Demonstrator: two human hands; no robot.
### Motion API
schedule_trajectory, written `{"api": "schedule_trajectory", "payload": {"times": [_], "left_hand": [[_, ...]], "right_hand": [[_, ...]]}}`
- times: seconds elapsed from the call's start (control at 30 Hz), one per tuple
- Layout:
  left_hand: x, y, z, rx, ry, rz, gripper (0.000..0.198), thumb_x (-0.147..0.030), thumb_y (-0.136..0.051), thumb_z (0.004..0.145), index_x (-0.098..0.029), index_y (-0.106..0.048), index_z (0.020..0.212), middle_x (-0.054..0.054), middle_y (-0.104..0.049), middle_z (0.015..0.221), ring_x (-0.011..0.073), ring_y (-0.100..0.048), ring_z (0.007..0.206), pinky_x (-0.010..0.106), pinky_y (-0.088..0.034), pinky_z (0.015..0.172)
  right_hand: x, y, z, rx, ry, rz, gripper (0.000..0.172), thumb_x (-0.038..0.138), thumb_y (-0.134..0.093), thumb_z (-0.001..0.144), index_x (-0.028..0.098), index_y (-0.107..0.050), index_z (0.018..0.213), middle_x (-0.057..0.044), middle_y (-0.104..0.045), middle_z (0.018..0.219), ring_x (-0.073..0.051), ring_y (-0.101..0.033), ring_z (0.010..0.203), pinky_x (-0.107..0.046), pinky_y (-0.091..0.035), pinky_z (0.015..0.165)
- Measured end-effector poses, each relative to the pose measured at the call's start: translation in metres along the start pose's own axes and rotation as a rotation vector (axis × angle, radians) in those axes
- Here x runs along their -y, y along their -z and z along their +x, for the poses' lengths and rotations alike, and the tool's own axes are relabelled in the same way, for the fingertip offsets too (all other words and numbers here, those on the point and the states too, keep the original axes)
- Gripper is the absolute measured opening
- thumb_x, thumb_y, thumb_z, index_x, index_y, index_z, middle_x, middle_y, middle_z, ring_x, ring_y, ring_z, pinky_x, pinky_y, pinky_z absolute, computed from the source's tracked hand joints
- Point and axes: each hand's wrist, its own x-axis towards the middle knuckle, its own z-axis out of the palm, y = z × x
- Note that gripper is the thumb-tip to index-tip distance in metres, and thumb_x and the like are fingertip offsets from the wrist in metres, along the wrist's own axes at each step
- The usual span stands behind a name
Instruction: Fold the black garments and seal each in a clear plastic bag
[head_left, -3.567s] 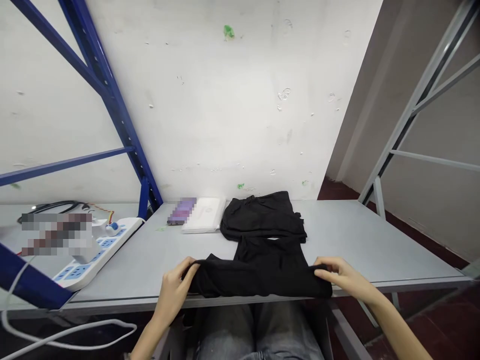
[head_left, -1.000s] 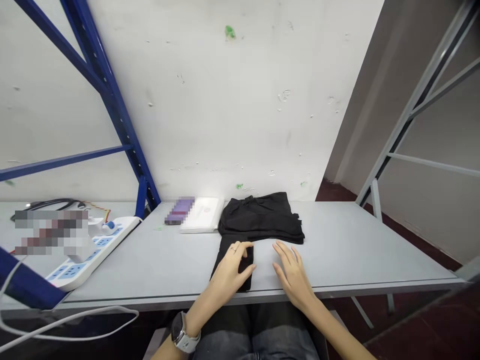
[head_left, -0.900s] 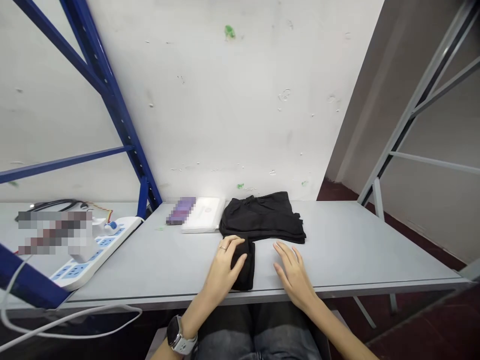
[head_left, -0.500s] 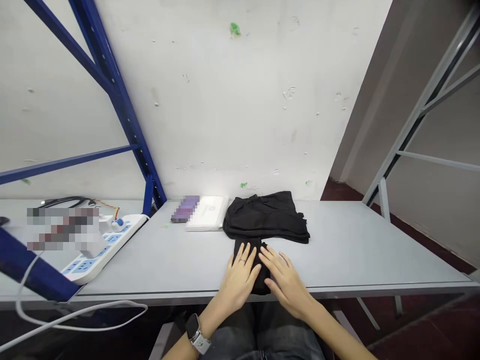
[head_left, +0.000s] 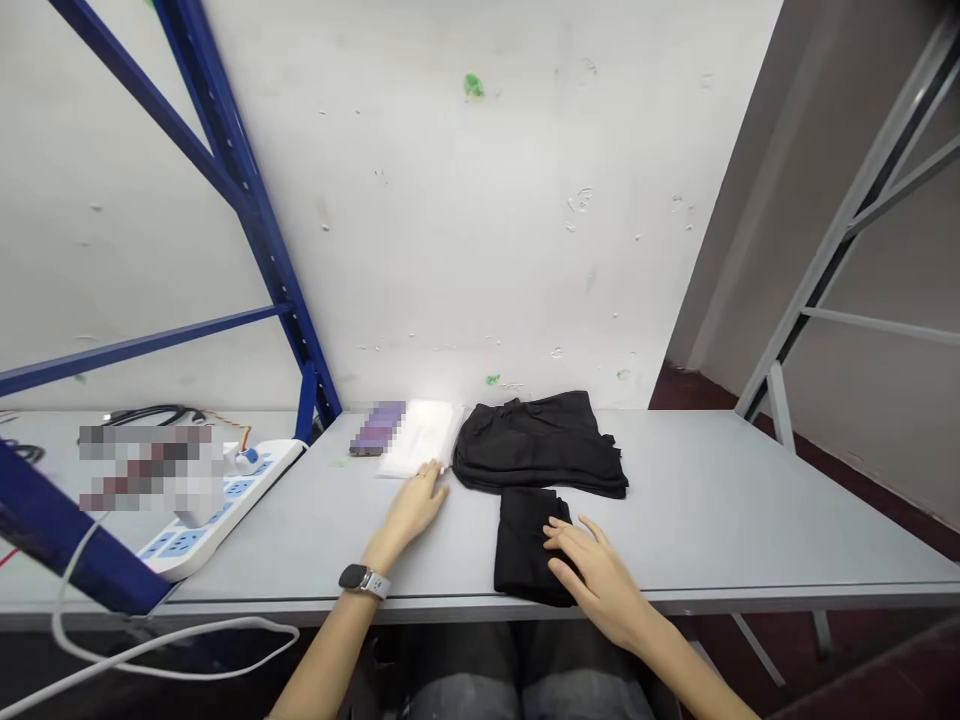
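Observation:
A folded black garment lies near the front edge of the table. My right hand rests over its right side, fingers stretched out and apart. To the left, my left hand reaches forward, its fingertips at the near right corner of a stack of white plastic bags. The thumb stands off from the fingers, and no grip on a bag is visible. Behind the folded piece lies a pile of black garments, just right of the bags.
A pixelated purple object sits left of the bags. Further left, beyond a blue metal post, are a white power strip and cables. A white cable loops below the table edge. The white wall stands behind the table.
My left hand has left the folded black garment and moved forward and left to the white bags. My right hand stays at the garment's right side. The view has shifted slightly.

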Motion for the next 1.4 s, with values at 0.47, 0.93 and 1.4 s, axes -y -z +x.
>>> {"api": "schedule_trajectory", "payload": {"times": [0.47, 0.93, 1.4], "left_hand": [[-0.024, 0.038, -0.085, -0.042, 0.179, 0.135, 0.036, -0.054, -0.041, 0.086, -0.022, -0.048, 0.071, 0.002, -0.058, 0.064, 0.0223, -0.058, 0.067, 0.029, -0.033, 0.057], [-0.051, 0.006, -0.102, 0.077, 0.007, 0.010, 0.017, -0.017, -0.043, 0.074, -0.021, -0.040, 0.057, 0.001, -0.053, 0.062, 0.0186, -0.054, 0.066, 0.029, -0.034, 0.061], [-0.096, -0.028, -0.131, -0.225, -0.157, -0.122, 0.018, -0.018, -0.040, 0.086, -0.021, -0.050, 0.071, 0.005, -0.057, 0.085, 0.0225, -0.053, 0.086, 0.039, -0.042, 0.080]], "right_hand": [[0.012, -0.002, 0.008, -0.115, 0.090, -0.306, 0.057, 0.049, -0.047, 0.090, 0.024, -0.038, 0.140, -0.011, -0.039, 0.146, -0.030, -0.035, 0.134, -0.053, -0.028, 0.111], [-0.001, -0.014, 0.008, 0.163, 0.087, -0.140, 0.093, 0.057, -0.061, 0.079, 0.026, -0.009, 0.150, -0.009, -0.013, 0.156, -0.029, -0.006, 0.143, -0.052, -0.020, 0.114], [0.017, -0.028, 0.003, -0.213, -0.130, 0.329, 0.049, 0.036, -0.033, 0.099, 0.033, -0.024, 0.146, 0.000, -0.026, 0.153, -0.020, -0.018, 0.142, -0.045, -0.029, 0.112]]}}
